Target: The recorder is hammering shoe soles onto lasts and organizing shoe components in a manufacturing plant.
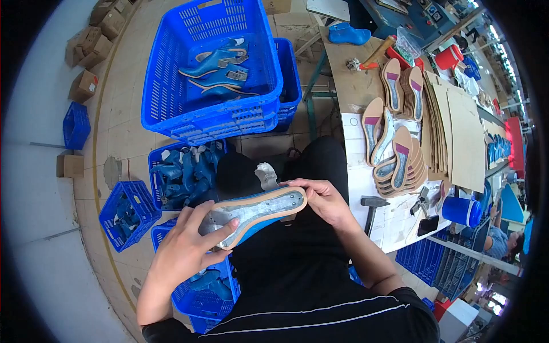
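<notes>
A blue shoe last (264, 227) with a tan-edged insole (269, 207) lying along its sole is held across my lap, sole side up. The insole's middle is grey, with small dark dots near the heel end. My left hand (191, 237) wraps round the wide forefoot end, its fingers over the sole. At the narrow heel end my right hand (323, 203) grips the rim between thumb and fingers. Just beyond the last, a pale ragged-edged piece (266, 175) shows between my knees; its kind I cannot tell.
A large blue crate (214, 117) with several lasts stands ahead; crates of blue lasts (189, 171) sit at left. On the right-hand table (354, 86) are stacked insoles (403, 154), a hammer (374, 204), pincers (421, 201), a phone (428, 226), cardboard sheets (463, 131) and a blue jug (462, 211).
</notes>
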`<state>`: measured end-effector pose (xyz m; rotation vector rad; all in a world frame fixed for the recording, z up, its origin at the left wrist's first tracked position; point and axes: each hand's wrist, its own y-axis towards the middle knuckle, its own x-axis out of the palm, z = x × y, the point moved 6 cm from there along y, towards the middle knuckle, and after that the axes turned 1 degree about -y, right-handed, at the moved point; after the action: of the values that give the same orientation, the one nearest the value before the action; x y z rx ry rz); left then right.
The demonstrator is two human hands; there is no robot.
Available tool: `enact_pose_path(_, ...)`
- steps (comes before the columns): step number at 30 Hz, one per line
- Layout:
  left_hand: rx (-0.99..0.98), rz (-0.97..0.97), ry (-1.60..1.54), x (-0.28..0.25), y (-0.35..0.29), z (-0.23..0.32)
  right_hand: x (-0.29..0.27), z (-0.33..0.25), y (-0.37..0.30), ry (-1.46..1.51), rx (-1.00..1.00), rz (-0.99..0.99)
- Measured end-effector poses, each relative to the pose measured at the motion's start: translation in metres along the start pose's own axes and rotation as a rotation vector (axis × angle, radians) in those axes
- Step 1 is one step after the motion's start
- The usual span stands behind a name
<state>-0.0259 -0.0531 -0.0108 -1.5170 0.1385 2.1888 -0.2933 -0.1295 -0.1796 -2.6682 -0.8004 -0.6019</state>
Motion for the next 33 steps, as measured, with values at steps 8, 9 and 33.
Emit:
enact_pose_path(8, 0.01, -0.006, -0.028, -0.002, 0.005, 0.002, -0.002, -0.001, -0.001, 0.006, -0.009, -0.038)
enact_pose_path(9, 0.011, -0.005, -0.025, -0.002, 0.005, 0.001, -0.001, 0.0, 0.0, 0.007, -0.013, -0.039)
enact_pose_path(33, -0.068, 0.026, -0.127, -0.011, 0.008, 0.009, 0.007, 0.0, 0.0, 0.148, -0.02, -0.084)
